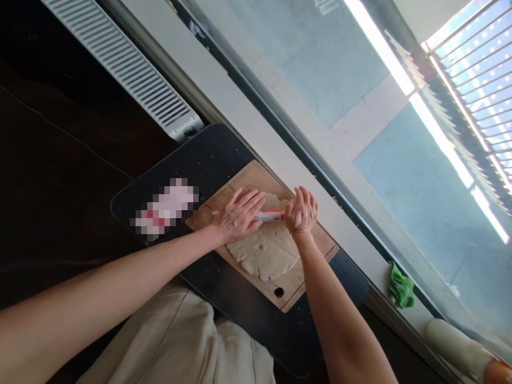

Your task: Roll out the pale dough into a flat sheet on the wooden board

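Note:
A pale sheet of dough with ragged, cracked edges lies flattened on a wooden cutting board. Across its upper part rests a slim cylinder with a red and whitish surface; only its middle shows between my hands. My left hand lies over the cylinder's left end, palm down, fingers stretched out. At the other end, my right hand is bent around the cylinder with its knuckles raised. Both palms hide the cylinder's ends.
The board sits on a small black table scattered with crumbs. A blurred-out pinkish item is at the table's left. A white radiator and a windowsill border the far side. A green cloth lies on the sill.

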The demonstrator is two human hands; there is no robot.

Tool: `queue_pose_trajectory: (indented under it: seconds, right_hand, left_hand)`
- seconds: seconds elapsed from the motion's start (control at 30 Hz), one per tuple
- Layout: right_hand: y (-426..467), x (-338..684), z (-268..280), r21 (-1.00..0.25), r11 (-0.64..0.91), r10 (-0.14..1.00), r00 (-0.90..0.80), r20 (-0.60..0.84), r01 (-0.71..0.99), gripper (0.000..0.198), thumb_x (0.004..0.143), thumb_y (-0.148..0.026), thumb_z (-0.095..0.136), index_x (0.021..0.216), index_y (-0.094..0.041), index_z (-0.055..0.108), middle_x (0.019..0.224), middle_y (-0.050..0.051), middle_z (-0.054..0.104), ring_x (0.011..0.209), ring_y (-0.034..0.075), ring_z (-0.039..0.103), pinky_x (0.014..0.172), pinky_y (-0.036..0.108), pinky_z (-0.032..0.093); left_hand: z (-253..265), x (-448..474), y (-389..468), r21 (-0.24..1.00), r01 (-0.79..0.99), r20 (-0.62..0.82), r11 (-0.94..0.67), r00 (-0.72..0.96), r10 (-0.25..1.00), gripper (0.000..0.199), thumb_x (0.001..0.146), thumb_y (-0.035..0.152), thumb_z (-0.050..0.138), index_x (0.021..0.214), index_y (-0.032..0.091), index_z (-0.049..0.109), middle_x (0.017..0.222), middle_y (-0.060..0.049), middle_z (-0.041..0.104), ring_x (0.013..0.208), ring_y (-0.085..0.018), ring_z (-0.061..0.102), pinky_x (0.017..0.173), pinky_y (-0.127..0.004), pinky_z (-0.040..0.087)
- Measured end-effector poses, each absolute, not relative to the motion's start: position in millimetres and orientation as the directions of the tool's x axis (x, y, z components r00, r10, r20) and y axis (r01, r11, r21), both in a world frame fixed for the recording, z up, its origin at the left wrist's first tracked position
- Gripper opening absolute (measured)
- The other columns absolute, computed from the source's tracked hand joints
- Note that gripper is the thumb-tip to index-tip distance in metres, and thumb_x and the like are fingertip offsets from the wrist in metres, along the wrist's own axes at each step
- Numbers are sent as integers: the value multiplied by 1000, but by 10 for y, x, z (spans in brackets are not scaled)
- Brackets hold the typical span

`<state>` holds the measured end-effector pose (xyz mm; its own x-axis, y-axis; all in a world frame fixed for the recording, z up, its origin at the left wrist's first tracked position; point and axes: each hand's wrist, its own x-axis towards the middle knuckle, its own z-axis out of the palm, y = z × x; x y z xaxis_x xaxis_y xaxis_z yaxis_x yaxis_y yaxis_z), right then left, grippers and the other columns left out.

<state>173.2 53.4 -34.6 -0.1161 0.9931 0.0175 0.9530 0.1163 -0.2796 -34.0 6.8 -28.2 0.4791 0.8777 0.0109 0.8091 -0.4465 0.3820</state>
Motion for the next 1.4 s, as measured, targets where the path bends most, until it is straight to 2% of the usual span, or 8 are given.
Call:
queue_pose_trajectory:
  seconds: [0.4,0.63,0.83,0.97,1.1,1.23,1.33,1.4]
  right_hand:
    - [-168,1864,-394,-214,27,998,-13,68,977,45,92,-30,31,130,-17,51,141,10,45,138,26,28,111,46,23]
    - [366,1766,-413,-227,10,997,7,76,974,49,93,-27,28,138,-13,42,142,11,46,135,22,35,113,45,20]
    - [-623,1879,-297,-234,21,1000,-18,17,972,51,93,-25,29,142,-13,36,149,12,35,143,24,18,113,48,21]
    - [-988,1963,-206,-299,5,999,9,46,954,43,92,-20,32,132,-16,47,136,11,50,134,23,36,111,49,23]
    - [-705,1992,-204,-401,-141,967,213,143,905,33,92,-21,34,114,-20,58,119,9,58,117,22,49,103,45,31]
    - [-440,1952,-292,-436,-257,933,339,121,863,33,91,-20,34,115,-19,56,119,11,56,114,23,48,99,43,34]
    - [-379,1920,-345,-402,-283,939,337,68,871,31,88,-20,37,113,-21,57,119,9,56,113,23,47,101,43,32]
    - [-315,1919,-351,-376,-278,949,314,37,884,30,87,-20,39,111,-22,57,119,9,55,113,24,46,100,43,32]
  left_hand:
    - [-219,-260,-334,374,780,8,-501,538,843,61,87,34,45,142,8,36,151,-15,32,141,-27,26,117,-47,18]
    - [-339,-272,170,358,814,57,-458,471,880,58,90,43,41,138,10,42,148,-16,38,139,-30,29,115,-57,14]
    - [-182,-251,-514,371,747,40,-552,581,813,56,89,27,44,143,15,35,147,-12,39,137,-26,32,115,-48,20]
    - [-166,-222,-605,380,748,47,-545,572,819,46,89,19,41,135,18,47,129,-10,56,119,-24,48,106,-43,33]
    - [-190,-208,-303,397,712,96,-580,596,797,32,89,28,46,116,23,61,114,-8,60,106,-24,51,98,-44,38]
    - [-244,-126,-142,411,818,100,-402,398,912,24,89,34,45,92,21,65,117,-9,58,112,-27,48,99,-48,36]
    - [-274,-15,-107,391,898,94,-202,180,979,27,88,33,44,102,17,61,125,-13,55,122,-29,43,107,-54,25]
    - [-274,43,-69,386,898,78,-212,198,977,36,87,35,45,116,16,56,135,-14,48,130,-30,37,111,-56,17]
